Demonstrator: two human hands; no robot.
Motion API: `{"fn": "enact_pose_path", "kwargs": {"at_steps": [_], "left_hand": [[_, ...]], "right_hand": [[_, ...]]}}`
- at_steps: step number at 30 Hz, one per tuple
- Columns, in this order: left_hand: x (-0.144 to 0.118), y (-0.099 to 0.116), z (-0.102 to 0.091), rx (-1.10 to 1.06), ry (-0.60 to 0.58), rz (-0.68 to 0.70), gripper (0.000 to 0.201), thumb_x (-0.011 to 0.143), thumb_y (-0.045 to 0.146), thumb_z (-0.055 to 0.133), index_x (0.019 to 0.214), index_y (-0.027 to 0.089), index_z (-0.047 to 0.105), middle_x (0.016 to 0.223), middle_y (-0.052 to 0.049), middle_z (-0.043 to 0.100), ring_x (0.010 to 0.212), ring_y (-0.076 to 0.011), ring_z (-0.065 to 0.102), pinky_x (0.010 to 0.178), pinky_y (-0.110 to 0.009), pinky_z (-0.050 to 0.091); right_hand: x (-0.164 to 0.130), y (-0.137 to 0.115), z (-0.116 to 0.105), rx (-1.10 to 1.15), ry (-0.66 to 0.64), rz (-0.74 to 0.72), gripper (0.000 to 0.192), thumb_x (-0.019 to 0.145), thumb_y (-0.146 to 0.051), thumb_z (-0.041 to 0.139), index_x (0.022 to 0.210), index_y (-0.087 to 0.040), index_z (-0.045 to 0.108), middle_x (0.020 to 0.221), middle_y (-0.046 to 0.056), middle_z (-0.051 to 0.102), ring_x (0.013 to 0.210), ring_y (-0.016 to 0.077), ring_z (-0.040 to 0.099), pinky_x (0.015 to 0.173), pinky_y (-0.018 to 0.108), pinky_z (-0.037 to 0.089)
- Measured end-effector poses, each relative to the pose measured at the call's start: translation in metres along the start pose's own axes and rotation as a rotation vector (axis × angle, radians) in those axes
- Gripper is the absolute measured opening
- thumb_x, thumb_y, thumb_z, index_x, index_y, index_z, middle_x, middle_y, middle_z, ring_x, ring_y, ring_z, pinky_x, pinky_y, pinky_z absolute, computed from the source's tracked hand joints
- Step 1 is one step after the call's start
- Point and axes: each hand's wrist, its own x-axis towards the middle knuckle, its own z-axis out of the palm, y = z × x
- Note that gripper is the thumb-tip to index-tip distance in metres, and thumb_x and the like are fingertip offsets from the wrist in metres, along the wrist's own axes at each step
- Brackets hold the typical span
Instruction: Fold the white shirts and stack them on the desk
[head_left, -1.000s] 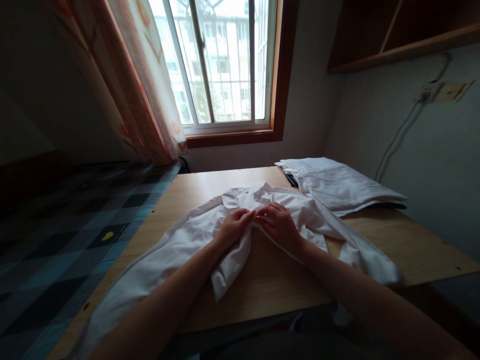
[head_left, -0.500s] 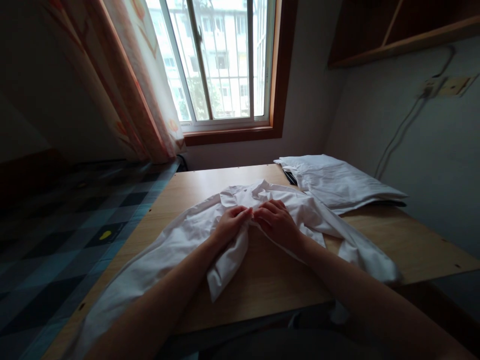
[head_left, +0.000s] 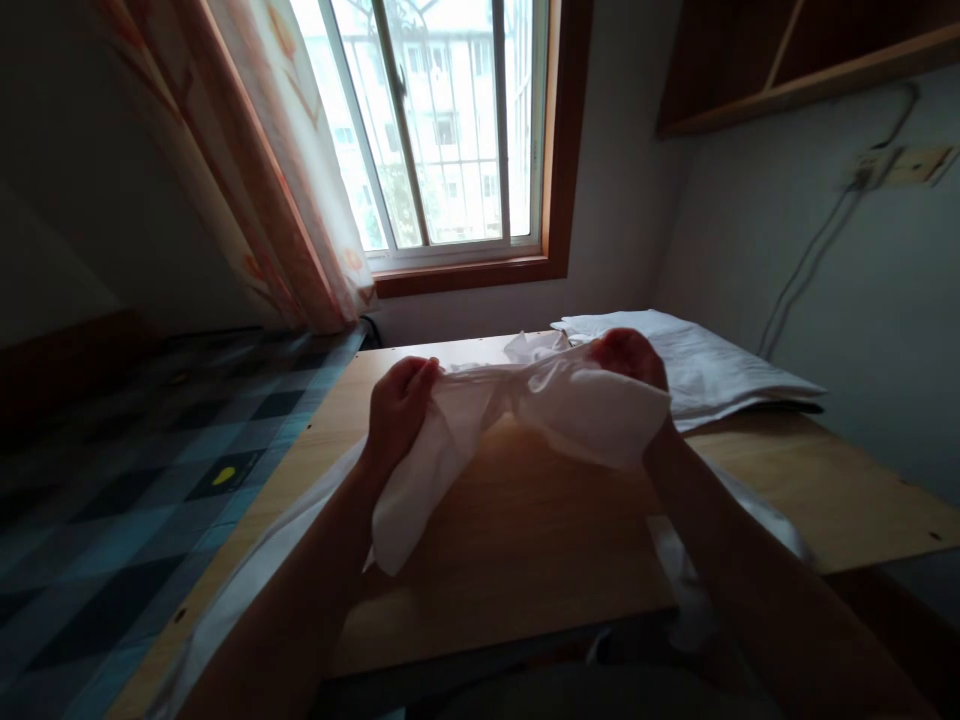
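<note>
A white shirt [head_left: 450,420] is stretched between my two hands, its upper part lifted off the wooden table [head_left: 517,540]. My left hand [head_left: 403,400] is closed on the cloth at the left, with a loose flap hanging below it. On the other side my right hand [head_left: 634,355] grips the shirt, its fingers partly behind a fold of fabric that droops over the wrist. One sleeve runs down the table's left edge under my left forearm. More of the white cloth lies beneath my right forearm and hangs over the front edge.
A folded white garment [head_left: 720,370] with something dark beneath it lies at the table's back right. The bed with a checked cover [head_left: 187,480] adjoins the left side. Behind are a window [head_left: 450,130] and a curtain [head_left: 277,180]; a shelf [head_left: 810,85] juts out upper right.
My hands have moved apart, left and right, and risen off the table with the shirt in them. Its upper part went from lying flat to being held up and stretched.
</note>
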Motion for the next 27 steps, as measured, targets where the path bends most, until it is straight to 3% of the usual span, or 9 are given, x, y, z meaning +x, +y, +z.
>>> {"fn": "enact_pose_path", "kwargs": {"at_steps": [3,6,9,12,15,17,19,23,27], "left_hand": [[0.007,0.016,-0.016,0.265,0.075,0.235,0.029,0.089,0.043,0.055,0.074,0.02,0.062,0.068,0.0,0.06,0.066,-0.0138,0.053,0.063,-0.025,0.041],[0.016,0.042,-0.032,0.463,0.051,0.475,0.026,0.088,0.042,0.058,0.075,0.021,0.063,0.073,-0.001,0.063,0.069,-0.0149,0.057,0.066,-0.026,0.042],[0.029,0.067,-0.044,0.513,-0.091,0.558,0.028,0.086,0.048,0.059,0.077,0.022,0.065,0.071,-0.001,0.063,0.067,-0.015,0.058,0.065,-0.026,0.042],[0.042,0.071,-0.045,0.545,-0.291,0.513,0.028,0.083,0.051,0.064,0.081,0.023,0.067,0.067,0.001,0.062,0.066,-0.0154,0.058,0.065,-0.025,0.041],[0.042,0.056,-0.029,0.656,-0.461,0.485,0.018,0.082,0.042,0.066,0.082,0.024,0.069,0.074,-0.001,0.066,0.075,-0.0181,0.061,0.074,-0.027,0.044],[0.032,0.046,-0.01,0.699,-0.504,0.5,0.011,0.083,0.028,0.063,0.087,0.023,0.071,0.094,-0.005,0.07,0.092,-0.0217,0.062,0.087,-0.033,0.044],[0.017,0.041,0.012,0.643,-0.495,0.483,0.024,0.083,0.015,0.054,0.1,0.022,0.071,0.112,-0.008,0.069,0.105,-0.0236,0.06,0.096,-0.038,0.042],[-0.015,0.031,0.05,0.404,-0.59,0.318,0.028,0.093,0.021,0.042,0.092,0.018,0.07,0.091,-0.009,0.07,0.088,-0.0224,0.061,0.086,-0.036,0.046],[-0.039,-0.001,0.07,0.075,-0.601,0.18,0.026,0.093,0.032,0.046,0.084,0.019,0.067,0.085,-0.005,0.068,0.081,-0.0184,0.058,0.079,-0.029,0.047]], "right_hand": [[0.023,-0.022,-0.016,0.015,0.127,-0.117,0.017,0.083,-0.036,0.069,0.086,-0.024,0.057,0.078,-0.002,0.062,0.072,0.0151,0.063,0.069,0.032,0.053],[0.052,-0.048,-0.037,-0.093,0.096,-0.242,0.013,0.083,-0.031,0.072,0.084,-0.023,0.062,0.075,-0.003,0.063,0.07,0.0119,0.063,0.069,0.03,0.052],[0.082,-0.064,-0.056,-0.097,-0.062,-0.228,0.014,0.09,-0.032,0.061,0.084,-0.02,0.066,0.075,-0.005,0.065,0.07,0.0055,0.062,0.067,0.027,0.046],[0.1,-0.064,-0.061,-0.131,-0.238,-0.139,0.015,0.089,-0.031,0.06,0.089,-0.019,0.069,0.074,-0.007,0.067,0.068,0.0042,0.062,0.062,0.024,0.044],[0.096,-0.052,-0.046,-0.306,-0.41,-0.074,0.008,0.081,-0.022,0.071,0.089,-0.019,0.071,0.075,-0.003,0.07,0.066,0.0104,0.063,0.059,0.025,0.048],[0.083,-0.041,-0.029,-0.488,-0.481,-0.073,0.01,0.08,-0.011,0.068,0.085,-0.018,0.073,0.077,0.001,0.072,0.069,0.0143,0.065,0.063,0.028,0.051],[0.067,-0.033,-0.011,-0.635,-0.518,-0.1,0.023,0.08,-0.003,0.06,0.087,-0.019,0.074,0.083,0.004,0.073,0.074,0.0171,0.066,0.069,0.032,0.052],[0.031,-0.027,0.014,-0.813,-0.521,-0.196,0.032,0.081,-0.004,0.055,0.101,-0.02,0.074,0.104,0.009,0.072,0.1,0.025,0.064,0.088,0.04,0.048],[-0.005,-0.026,0.02,-0.824,-0.596,-0.296,0.027,0.088,-0.021,0.062,0.114,-0.023,0.07,0.12,0.011,0.068,0.115,0.0283,0.058,0.101,0.046,0.041]]}}
